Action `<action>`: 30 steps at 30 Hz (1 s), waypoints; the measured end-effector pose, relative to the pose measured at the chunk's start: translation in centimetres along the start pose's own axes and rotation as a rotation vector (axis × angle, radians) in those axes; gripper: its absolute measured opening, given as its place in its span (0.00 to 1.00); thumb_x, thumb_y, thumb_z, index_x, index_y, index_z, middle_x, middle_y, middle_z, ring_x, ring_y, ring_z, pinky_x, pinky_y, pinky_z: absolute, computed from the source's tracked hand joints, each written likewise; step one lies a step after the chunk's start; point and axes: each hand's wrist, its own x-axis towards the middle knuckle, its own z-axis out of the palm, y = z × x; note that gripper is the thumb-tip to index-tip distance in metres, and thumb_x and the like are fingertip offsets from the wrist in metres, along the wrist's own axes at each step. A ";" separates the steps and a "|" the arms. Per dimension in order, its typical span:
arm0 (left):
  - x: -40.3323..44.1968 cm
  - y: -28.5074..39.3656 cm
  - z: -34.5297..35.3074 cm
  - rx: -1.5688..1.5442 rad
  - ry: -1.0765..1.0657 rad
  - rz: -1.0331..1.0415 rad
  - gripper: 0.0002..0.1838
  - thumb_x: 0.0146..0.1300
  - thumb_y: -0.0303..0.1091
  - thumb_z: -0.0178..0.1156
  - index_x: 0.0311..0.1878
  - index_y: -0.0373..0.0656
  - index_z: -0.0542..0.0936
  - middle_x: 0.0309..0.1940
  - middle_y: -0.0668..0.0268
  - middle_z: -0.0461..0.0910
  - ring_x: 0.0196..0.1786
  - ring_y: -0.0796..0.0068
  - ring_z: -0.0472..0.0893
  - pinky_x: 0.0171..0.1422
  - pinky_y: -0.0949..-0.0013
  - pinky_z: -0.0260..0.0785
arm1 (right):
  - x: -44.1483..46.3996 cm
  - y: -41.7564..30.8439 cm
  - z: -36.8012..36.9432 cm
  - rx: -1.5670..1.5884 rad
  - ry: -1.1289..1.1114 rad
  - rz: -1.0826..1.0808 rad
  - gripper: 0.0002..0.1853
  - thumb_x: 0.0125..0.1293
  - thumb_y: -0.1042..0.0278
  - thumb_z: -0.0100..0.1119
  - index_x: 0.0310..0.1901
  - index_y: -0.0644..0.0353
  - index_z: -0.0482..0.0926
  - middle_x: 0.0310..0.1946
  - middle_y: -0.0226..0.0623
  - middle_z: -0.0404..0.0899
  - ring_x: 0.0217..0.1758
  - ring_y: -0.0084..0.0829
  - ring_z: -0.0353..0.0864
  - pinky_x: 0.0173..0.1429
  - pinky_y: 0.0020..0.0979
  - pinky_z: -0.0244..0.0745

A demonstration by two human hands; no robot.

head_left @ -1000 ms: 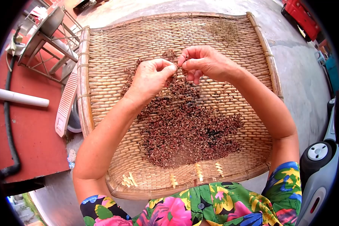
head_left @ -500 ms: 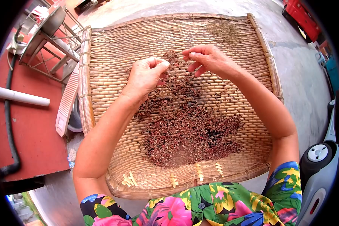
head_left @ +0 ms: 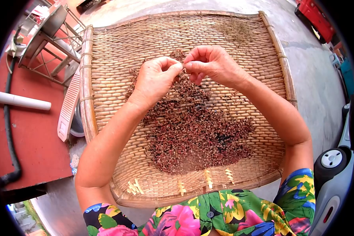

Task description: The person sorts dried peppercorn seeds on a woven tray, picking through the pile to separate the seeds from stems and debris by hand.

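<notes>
A wide woven bamboo winnowing tray (head_left: 118, 98) lies in front of me. Spread over its near half is a heap of small dried reddish-brown husks (head_left: 192, 137), mixed with black seeds, that look like Sichuan peppercorns. Above the heap's far end, my left hand (head_left: 155, 78) is closed in a pinch, thumb against forefinger. My right hand (head_left: 212, 65) pinches close beside it, and the fingertips of both hands almost meet. Whatever lies between them is too small to make out.
A thin patch of stalk-like debris (head_left: 236, 31) lies at the tray's far right. To the left are a metal-framed stand (head_left: 51, 43), a ribbed pink board (head_left: 70, 106) and a white pipe (head_left: 21, 100). A grey wheeled object (head_left: 332, 159) stands at right.
My right hand has moved left and its fingers have closed to a pinch. My left hand has shifted slightly right, bringing the fingertips together.
</notes>
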 end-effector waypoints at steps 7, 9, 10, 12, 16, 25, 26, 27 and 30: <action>0.0 -0.5 0.5 -0.005 -0.016 -0.003 0.09 0.57 0.33 0.56 0.31 0.36 0.78 0.20 0.72 0.75 0.24 0.87 0.70 0.28 0.80 0.63 | -0.1 -1.3 -1.0 -0.068 -0.098 0.232 0.09 0.61 0.67 0.53 0.31 0.64 0.75 0.21 0.31 0.76 0.23 0.19 0.76 0.26 0.21 0.75; 0.0 -0.5 0.4 0.064 -0.010 0.010 0.08 0.58 0.33 0.56 0.31 0.38 0.78 0.21 0.72 0.74 0.24 0.86 0.70 0.29 0.80 0.64 | -0.3 -1.9 -1.0 -0.190 -0.134 0.330 0.11 0.62 0.65 0.52 0.27 0.63 0.75 0.19 0.30 0.75 0.21 0.18 0.75 0.24 0.20 0.73; 0.0 -0.6 0.2 0.133 -0.003 0.022 0.07 0.60 0.33 0.55 0.31 0.40 0.77 0.22 0.73 0.74 0.25 0.85 0.71 0.30 0.80 0.66 | -0.5 -2.0 -1.3 -0.189 -0.133 0.330 0.11 0.62 0.65 0.52 0.27 0.63 0.75 0.19 0.30 0.75 0.21 0.18 0.75 0.24 0.20 0.73; 0.5 -0.1 -1.5 -0.014 0.045 -0.106 0.07 0.60 0.34 0.55 0.31 0.41 0.76 0.23 0.73 0.74 0.27 0.85 0.72 0.31 0.80 0.67 | -0.6 -1.9 -2.5 -0.278 -0.103 0.347 0.13 0.63 0.63 0.51 0.25 0.62 0.74 0.18 0.30 0.74 0.20 0.17 0.74 0.22 0.19 0.72; 0.7 0.4 -1.6 -0.164 0.036 -0.124 0.07 0.61 0.35 0.54 0.34 0.42 0.76 0.27 0.72 0.75 0.31 0.84 0.75 0.33 0.77 0.73 | 0.3 -0.5 -4.3 -0.176 0.037 0.200 0.14 0.65 0.60 0.49 0.37 0.65 0.76 0.24 0.35 0.77 0.22 0.20 0.76 0.26 0.22 0.76; 0.4 0.2 -0.8 -0.270 -0.127 -0.214 0.09 0.62 0.34 0.53 0.39 0.39 0.77 0.29 0.71 0.76 0.30 0.83 0.75 0.35 0.75 0.75 | 0.0 -0.2 -0.6 -0.322 0.097 0.006 0.17 0.61 0.54 0.54 0.40 0.61 0.78 0.26 0.33 0.77 0.25 0.19 0.75 0.29 0.19 0.72; 0.3 0.2 -0.8 -0.270 -0.126 -0.214 0.09 0.62 0.34 0.53 0.39 0.39 0.77 0.29 0.71 0.76 0.30 0.83 0.75 0.35 0.75 0.75 | -0.1 -0.4 -0.3 -0.322 0.096 0.006 0.17 0.61 0.54 0.54 0.40 0.61 0.78 0.26 0.33 0.77 0.25 0.19 0.75 0.29 0.19 0.72; 0.3 0.1 -0.8 -0.269 -0.149 -0.195 0.09 0.62 0.34 0.53 0.39 0.39 0.77 0.29 0.70 0.76 0.30 0.83 0.75 0.35 0.75 0.75 | -0.3 -0.6 0.0 -0.313 0.079 0.008 0.15 0.61 0.56 0.55 0.36 0.62 0.78 0.24 0.30 0.76 0.25 0.17 0.74 0.28 0.19 0.72; 0.2 0.1 -0.8 -0.330 -0.177 -0.191 0.09 0.62 0.34 0.53 0.39 0.38 0.77 0.29 0.70 0.76 0.30 0.83 0.75 0.36 0.75 0.76 | -0.3 -0.3 0.1 -0.254 0.057 0.002 0.12 0.59 0.60 0.59 0.33 0.63 0.77 0.21 0.27 0.75 0.24 0.15 0.73 0.26 0.19 0.71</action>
